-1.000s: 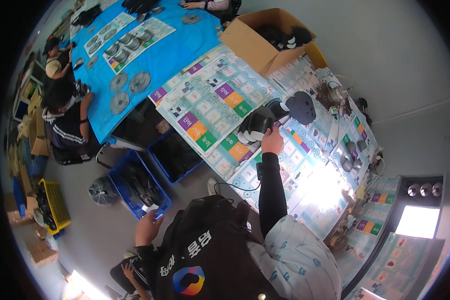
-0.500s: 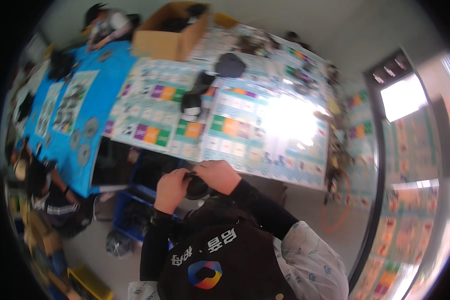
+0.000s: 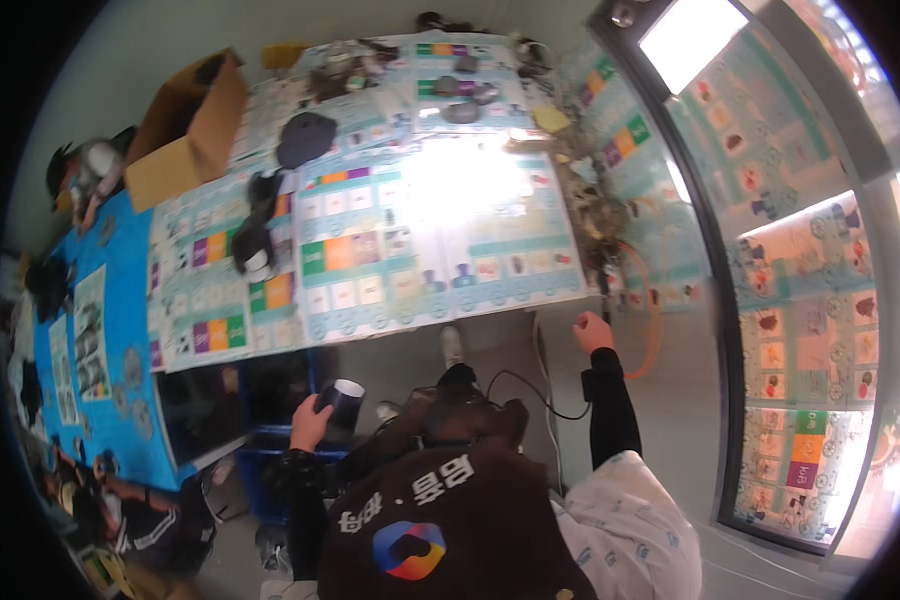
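My left hand [image 3: 310,422] is low at my left side, closed around a black cylinder with a pale end [image 3: 343,404]. Out to the right, my right hand [image 3: 592,330] is lifted in a loose fist with nothing visible in it. It sits just below the front edge of the long table [image 3: 530,296], close to an orange cord [image 3: 654,330] and a white cable [image 3: 540,350]. A black cable [image 3: 530,392] runs from my chest toward my right sleeve.
Printed sheets with coloured squares cover the table. On it lie black devices [image 3: 253,245], a dark round cap [image 3: 305,138] and grey parts [image 3: 462,110]. A cardboard box [image 3: 185,135] stands at its left end. A blue-covered table [image 3: 120,300] and other people [image 3: 85,170] are left; a blue crate [image 3: 255,455] is below.
Both hands were together on the black cylinder at my chest. Now only my left hand keeps it, lower left, and my right hand has swung out right toward the table edge.
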Demonstrator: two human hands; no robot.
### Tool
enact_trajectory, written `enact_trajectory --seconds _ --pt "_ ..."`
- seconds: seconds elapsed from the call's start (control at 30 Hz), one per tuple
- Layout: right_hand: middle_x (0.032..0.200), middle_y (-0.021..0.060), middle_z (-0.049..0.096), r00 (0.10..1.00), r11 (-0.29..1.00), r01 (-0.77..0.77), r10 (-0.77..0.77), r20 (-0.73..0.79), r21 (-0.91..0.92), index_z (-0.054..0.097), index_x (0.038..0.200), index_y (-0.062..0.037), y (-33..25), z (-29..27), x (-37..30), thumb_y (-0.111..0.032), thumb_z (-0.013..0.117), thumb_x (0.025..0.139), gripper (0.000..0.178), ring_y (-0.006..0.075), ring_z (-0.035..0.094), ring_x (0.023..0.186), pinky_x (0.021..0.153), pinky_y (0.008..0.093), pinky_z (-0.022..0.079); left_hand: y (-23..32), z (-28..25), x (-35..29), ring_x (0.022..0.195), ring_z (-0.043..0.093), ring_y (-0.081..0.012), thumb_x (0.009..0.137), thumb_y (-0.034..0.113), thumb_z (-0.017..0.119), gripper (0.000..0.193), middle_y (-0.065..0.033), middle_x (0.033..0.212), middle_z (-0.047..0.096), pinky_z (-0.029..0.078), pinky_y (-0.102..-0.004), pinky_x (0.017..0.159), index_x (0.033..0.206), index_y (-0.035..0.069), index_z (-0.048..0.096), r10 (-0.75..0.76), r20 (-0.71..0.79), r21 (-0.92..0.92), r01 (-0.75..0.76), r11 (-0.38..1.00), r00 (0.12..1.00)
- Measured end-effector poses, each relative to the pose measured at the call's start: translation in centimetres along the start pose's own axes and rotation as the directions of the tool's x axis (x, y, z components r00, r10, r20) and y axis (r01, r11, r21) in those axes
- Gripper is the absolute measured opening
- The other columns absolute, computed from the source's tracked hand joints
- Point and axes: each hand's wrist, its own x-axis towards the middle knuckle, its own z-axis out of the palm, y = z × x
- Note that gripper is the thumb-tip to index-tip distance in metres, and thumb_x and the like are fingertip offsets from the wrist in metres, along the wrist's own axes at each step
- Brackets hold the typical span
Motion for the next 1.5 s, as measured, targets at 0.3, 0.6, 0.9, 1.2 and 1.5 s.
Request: enact_trajectory --seconds 0.3,0.6,0.9,1.2,1.5 --pt "0.126 0.0288 0.062 0.973 0.995 -0.003 -0.021 -0.231 -0.102 0.058 0.130 0.0003 8.4 0.8 15.3 -0.039 0.081 0.082 0.066 0.0448 0.059 0.122 0.104 0.0510 0.048 16.1 7.0 10.7 0.100 0.070 -0.0433 0.091 0.031 0.072 0.041 -0.0251 0.105 0.073 0.056 -0.0455 0.085 0.118 0.000 0.069 0.015 -0.128 0.059 -0.008 0.998 0.992" --pt "0.143 0.0262 0.046 0.998 0.978 -0.040 0.048 0.032 -0.206 0.041 0.146 -0.0007 9.2 -1.4 21.7 -0.031 0.085 0.079 0.086 0.0444 0.056 0.125 0.105 0.0498 0.048 22.0 12.4 18.9 0.093 0.071 -0.0385 0.090 0.022 0.074 0.036 -0.0192 0.102 0.074 0.056 -0.0453 0.083 0.119 0.000 0.068 -0.091 -0.205 0.000 0.093 0.996 0.975" --pt "0.088 -0.0013 0.067 0.916 0.837 -0.274 0.077 0.394 0.474 0.066 0.126 -0.0060 -7.3 -9.4 13.3 -0.001 0.065 0.085 0.041 0.0109 0.060 0.070 0.059 0.0308 0.051 20.1 13.1 22.7 0.099 0.070 -0.0386 0.090 0.022 0.075 0.039 -0.0196 0.107 0.074 0.055 -0.0453 0.087 0.121 0.000 0.068 -0.182 -0.171 -0.007 0.183 0.983 0.968" --pt "0.095 0.0097 0.075 0.704 0.830 0.188 -0.486 0.518 0.524 0.066 0.128 -0.0027 -31.1 -2.9 9.9 0.001 0.062 0.082 0.046 0.0179 0.070 0.087 0.080 0.0310 0.053 18.3 10.4 23.2 0.097 0.075 -0.0259 0.097 0.019 0.068 0.031 -0.0163 0.107 0.077 0.058 -0.0358 0.086 0.122 0.000 0.069 -0.108 -0.044 -0.240 0.094 0.966 0.993" --pt "0.090 0.0277 0.068 0.765 0.896 0.218 -0.404 0.502 0.388 0.067 0.107 -0.0037 -37.4 1.8 10.7 -0.014 0.063 0.081 0.028 0.0502 0.064 0.092 0.080 0.0537 0.052 16.4 9.8 23.3 0.095 0.075 -0.0234 0.097 0.015 0.066 0.028 -0.0150 0.105 0.077 0.057 -0.0342 0.086 0.120 -0.001 0.070 -0.083 -0.029 -0.343 0.068 0.937 0.996"
